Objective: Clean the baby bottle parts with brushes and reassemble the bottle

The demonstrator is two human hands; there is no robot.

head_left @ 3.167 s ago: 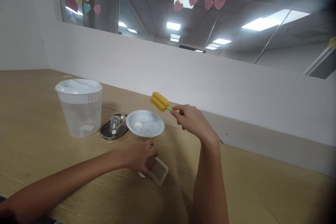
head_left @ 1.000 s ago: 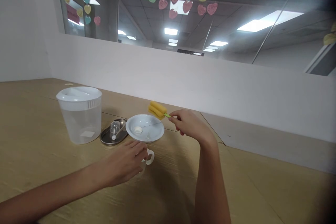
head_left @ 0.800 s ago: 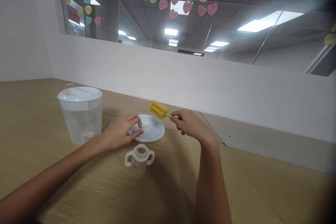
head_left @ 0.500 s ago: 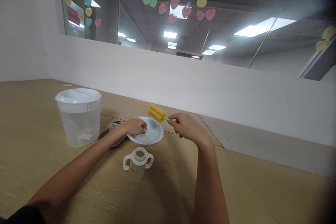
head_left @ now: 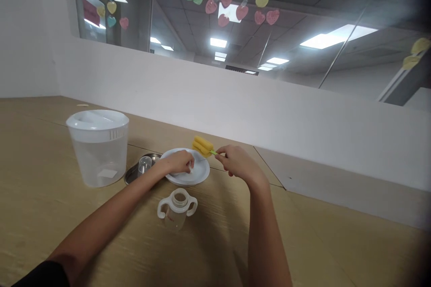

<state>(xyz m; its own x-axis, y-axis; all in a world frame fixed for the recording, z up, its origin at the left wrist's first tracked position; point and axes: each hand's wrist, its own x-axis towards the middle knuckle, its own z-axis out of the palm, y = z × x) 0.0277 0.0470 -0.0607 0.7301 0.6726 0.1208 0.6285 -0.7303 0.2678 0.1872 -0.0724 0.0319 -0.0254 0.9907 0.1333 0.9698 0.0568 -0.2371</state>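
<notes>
My right hand [head_left: 235, 162] is closed on the thin green handle of a sponge brush [head_left: 202, 146], its yellow head pointing left just above the far right rim of a white plate [head_left: 201, 175]. Over that plate, my left hand [head_left: 181, 162] bends its fingers down in a pinch. A small whitish, clear bit shows at the fingertips, too hidden to name. In front of the plate a baby bottle [head_left: 175, 215] stands upright with its mouth uncovered and a white two-handled holder around its neck. Neither hand touches it.
A lidded clear plastic bucket [head_left: 97, 157] stands at the left. Between it and the plate lies a metal tray [head_left: 130, 176] holding a clear cap [head_left: 144, 164], partly behind my left forearm. A white wall [head_left: 202, 94] with a window rises behind the table.
My left hand has moved slightly right over the plate, and a whitish bit now shows at its fingertips. The clear cap on the tray is more exposed. My right hand keeps the brush nearly still.
</notes>
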